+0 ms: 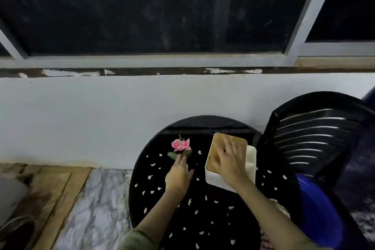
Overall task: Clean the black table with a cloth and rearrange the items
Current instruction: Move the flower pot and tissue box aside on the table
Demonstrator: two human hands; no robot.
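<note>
A round black table (203, 209) stands by the wall, strewn with several small white paper scraps (190, 201). A small pink flower plant (180, 146) sits at its left middle; my left hand (178, 174) is wrapped around its white pot, which the hand mostly hides. At the right sits a white box (251, 160) with a wooden lid (217, 146). My right hand (230, 160) lies on that lid, fingers spread and gripping it. No cloth is clearly visible.
A black slatted plastic chair (310, 138) stands close to the table's right side, with something blue (318, 209) below it. A white wall (101, 117) and dark window lie behind. Marble and wooden floor (81, 199) spreads to the left.
</note>
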